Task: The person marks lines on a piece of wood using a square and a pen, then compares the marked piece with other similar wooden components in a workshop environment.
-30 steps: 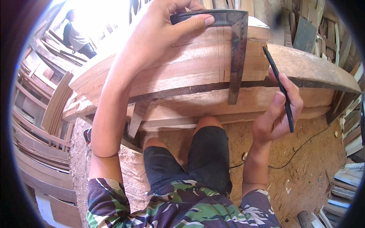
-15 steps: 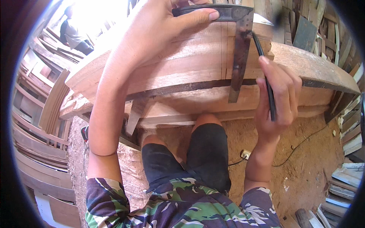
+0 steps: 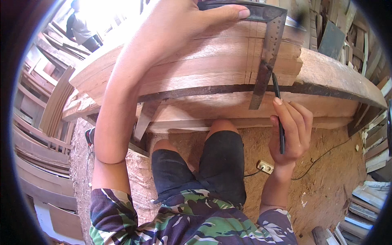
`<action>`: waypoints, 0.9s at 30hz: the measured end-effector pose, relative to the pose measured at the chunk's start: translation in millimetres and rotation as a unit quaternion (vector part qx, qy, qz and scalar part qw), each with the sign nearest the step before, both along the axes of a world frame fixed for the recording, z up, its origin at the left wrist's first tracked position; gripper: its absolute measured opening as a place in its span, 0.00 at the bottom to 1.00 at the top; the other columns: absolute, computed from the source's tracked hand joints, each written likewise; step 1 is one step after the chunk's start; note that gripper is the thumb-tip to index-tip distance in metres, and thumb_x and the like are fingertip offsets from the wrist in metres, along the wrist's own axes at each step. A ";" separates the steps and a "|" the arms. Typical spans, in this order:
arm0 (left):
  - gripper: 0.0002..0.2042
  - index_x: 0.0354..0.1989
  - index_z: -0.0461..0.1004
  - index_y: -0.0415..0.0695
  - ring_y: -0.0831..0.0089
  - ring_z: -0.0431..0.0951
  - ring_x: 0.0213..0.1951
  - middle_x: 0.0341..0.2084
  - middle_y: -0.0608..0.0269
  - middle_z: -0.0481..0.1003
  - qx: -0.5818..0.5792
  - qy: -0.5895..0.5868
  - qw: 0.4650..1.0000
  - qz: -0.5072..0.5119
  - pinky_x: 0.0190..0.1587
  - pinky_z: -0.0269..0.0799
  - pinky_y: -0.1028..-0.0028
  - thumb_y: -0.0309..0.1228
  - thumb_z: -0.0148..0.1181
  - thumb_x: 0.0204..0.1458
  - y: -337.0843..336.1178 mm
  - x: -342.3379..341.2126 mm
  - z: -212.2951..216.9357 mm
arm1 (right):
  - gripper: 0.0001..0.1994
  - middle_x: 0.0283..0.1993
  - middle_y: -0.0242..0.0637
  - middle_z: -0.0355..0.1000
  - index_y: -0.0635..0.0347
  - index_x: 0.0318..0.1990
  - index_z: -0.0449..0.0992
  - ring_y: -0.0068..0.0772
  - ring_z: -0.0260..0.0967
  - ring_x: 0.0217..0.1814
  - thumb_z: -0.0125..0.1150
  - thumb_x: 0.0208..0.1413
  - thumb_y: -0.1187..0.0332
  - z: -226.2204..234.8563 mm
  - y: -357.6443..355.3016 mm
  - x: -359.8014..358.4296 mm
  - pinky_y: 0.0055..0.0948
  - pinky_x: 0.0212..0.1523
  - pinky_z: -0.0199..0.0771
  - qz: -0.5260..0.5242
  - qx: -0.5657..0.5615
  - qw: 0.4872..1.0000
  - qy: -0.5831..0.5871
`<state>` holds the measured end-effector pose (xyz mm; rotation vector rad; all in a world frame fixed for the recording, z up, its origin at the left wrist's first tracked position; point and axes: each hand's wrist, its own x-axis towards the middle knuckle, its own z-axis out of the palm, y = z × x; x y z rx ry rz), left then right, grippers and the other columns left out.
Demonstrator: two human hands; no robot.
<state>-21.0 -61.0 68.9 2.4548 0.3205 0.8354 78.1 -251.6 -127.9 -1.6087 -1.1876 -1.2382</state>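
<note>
We have one head-mounted fisheye view, looking steeply down. It sits close over the curved wooden workpiece (image 3: 196, 69). Edges bend at the rim.

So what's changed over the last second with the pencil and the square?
The right hand brought the black pencil leftward, up against the blade of the steel square. The left hand kept pressing the square on the curved wooden piece; neither shifted.

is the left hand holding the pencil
No, the right hand holds the dark pencil; the left hand presses the metal square.
</note>
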 end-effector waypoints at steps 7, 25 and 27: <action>0.10 0.42 0.80 0.43 0.84 0.72 0.25 0.25 0.72 0.74 -0.060 0.004 0.996 -0.064 0.27 0.66 0.80 0.38 0.68 0.66 22.4 8.7 2.4 | 0.09 0.42 0.42 0.83 0.63 0.48 0.86 0.45 0.79 0.43 0.71 0.63 0.72 19.6 -0.4 6.3 0.38 0.46 0.78 0.044 0.013 0.999 0.002; 0.11 0.42 0.84 0.40 0.85 0.73 0.31 0.29 0.73 0.76 0.094 -0.056 0.983 -0.148 0.34 0.69 0.78 0.37 0.72 0.63 45.7 22.0 -5.0 | 0.16 0.52 0.47 0.82 0.70 0.60 0.78 0.36 0.80 0.55 0.48 0.79 0.67 67.1 19.7 151.2 0.36 0.62 0.77 0.055 0.193 0.962 0.187; 0.11 0.43 0.84 0.40 0.84 0.74 0.34 0.30 0.72 0.77 0.126 -0.066 0.979 -0.148 0.37 0.69 0.78 0.36 0.72 0.62 47.0 19.7 -1.6 | 0.17 0.51 0.43 0.82 0.67 0.60 0.79 0.33 0.79 0.55 0.47 0.80 0.65 61.8 15.4 155.9 0.35 0.63 0.75 0.071 0.161 0.951 0.254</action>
